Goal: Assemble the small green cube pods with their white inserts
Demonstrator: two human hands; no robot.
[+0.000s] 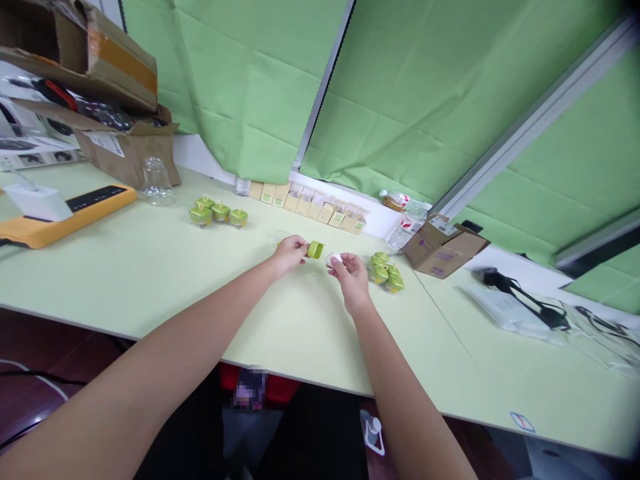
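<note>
Between the thumb and fingers of my left hand [291,253] is a small green lid [315,250], its hollow side turned to the right. My right hand [351,275] pinches a small white round piece [333,259] just right of the lid, with a narrow gap between the two. A clear container [279,236] sits partly hidden behind my left hand. Several green-lidded clear containers [387,272] stand grouped right of my right hand. Farther left is another cluster of green-lidded containers [219,212].
Small cardboard boxes [313,205] line the table's back edge. An orange power strip [75,213] and a clear bottle-like piece [157,180] are at left, under stacked cartons [120,67]. A cardboard box [443,247], plastic bottles [406,212] and black cables [530,300] lie right.
</note>
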